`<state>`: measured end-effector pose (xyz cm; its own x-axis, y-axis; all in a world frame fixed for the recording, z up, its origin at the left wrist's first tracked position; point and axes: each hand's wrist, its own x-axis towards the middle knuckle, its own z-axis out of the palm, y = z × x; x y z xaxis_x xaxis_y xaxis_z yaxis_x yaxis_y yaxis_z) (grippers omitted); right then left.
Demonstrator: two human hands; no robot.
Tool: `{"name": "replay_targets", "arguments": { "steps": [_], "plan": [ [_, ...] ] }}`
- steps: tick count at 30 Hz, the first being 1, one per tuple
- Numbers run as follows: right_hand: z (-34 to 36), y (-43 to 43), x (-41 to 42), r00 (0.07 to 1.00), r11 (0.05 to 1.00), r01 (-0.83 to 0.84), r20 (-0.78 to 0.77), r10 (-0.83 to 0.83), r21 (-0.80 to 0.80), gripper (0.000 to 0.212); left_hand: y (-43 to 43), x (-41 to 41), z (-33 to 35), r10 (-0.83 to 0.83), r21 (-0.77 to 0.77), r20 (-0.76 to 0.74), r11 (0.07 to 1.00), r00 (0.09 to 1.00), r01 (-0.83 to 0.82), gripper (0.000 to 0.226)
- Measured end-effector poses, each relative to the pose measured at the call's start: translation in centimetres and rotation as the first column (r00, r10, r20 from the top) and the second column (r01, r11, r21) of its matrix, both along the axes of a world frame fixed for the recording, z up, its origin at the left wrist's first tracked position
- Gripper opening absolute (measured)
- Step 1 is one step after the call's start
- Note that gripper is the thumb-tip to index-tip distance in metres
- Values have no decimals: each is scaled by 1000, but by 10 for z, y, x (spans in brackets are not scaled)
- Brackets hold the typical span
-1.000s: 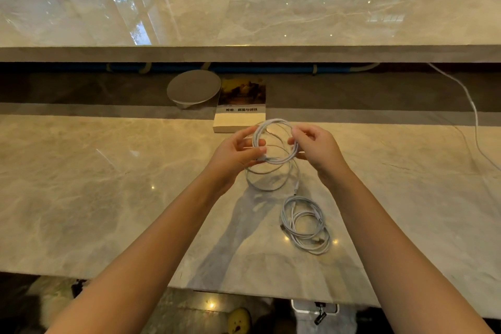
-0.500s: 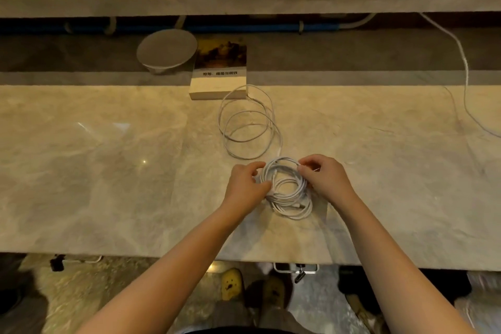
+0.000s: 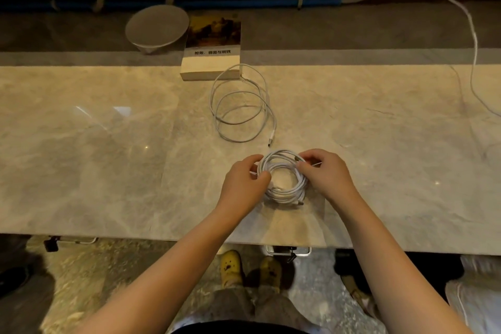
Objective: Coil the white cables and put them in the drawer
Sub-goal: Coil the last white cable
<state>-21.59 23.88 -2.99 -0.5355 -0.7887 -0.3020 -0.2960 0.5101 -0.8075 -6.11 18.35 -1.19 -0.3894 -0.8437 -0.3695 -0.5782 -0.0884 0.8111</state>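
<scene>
While standing at the marble countertop [image 3: 108, 171], pinches a tightly wound coil of white cable [image 3: 286, 193] from both sides. Clamps the left hand [image 3: 244, 184] on the coil's left rim, thumb and fingers curled round the strands. Clamps the right hand [image 3: 328, 173] on the upper right rim, fingertips bent over the loops. Holds the coil low over the marble near the front edge; cannot tell whether touching it. Beyond the hands and apart from them: a second white cable [image 3: 273, 122] in wide loose loops flat on the marble, plug end pointing toward the tight coil, far loop against the front edge of a paperback book [image 3: 211, 43]. Just left of the book, a round grey disc [image 3: 157, 26]. At far right, a white cord [image 3: 473, 43] trailing across the counter. Below the edge, yellow clogs [image 3: 230, 268].
</scene>
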Motion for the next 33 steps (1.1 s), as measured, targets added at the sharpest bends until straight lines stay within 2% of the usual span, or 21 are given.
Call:
{"name": "replay_targets", "arguments": {
  "steps": [4,8,11,14,16,18,20,23,27,30,33],
  "plan": [
    [-7,9,2,999,1000,-26,-47,27,17,13,9,3,-5,-29,-6,3,1000,1000,29,30],
    [-20,9,6,993,997,-70,-90,73,37,15,2,0,-14,-109,-41,99,993,989,114,22],
    [-15,3,2,994,996,-92,-51,93,22,13,-13,-3,-11,-47,-83,120,995,992,57,34],
    [-2,-21,-7,994,998,-63,-86,62,-8,26,-39,-11,-1,19,-127,86,992,996,-8,28],
    [4,-49,-13,989,998,-63,-135,60,-16,30,-60,-22,0,69,-80,39,995,997,-66,27],
    [3,-80,-15,973,992,-113,-195,120,51,33,-77,-32,-1,136,24,-32,991,990,-135,29],
    [-5,-103,-13,933,971,-184,-283,222,155,28,-89,-42,-4,187,145,-90,974,978,-173,18],
    [-7,-118,-6,886,947,-231,-353,299,222,17,-101,-53,0,249,298,-138,933,959,-200,30],
    [13,-117,5,897,960,-277,-344,277,50,3,-116,-52,21,310,296,-149,920,939,-257,22],
    [42,-118,14,883,921,-386,-309,353,-51,8,-125,-45,53,320,238,-281,937,905,-257,13],
    [77,-124,15,842,854,-509,-266,469,-103,11,-128,-35,91,293,132,-269,955,918,-266,20]
  ]
}}
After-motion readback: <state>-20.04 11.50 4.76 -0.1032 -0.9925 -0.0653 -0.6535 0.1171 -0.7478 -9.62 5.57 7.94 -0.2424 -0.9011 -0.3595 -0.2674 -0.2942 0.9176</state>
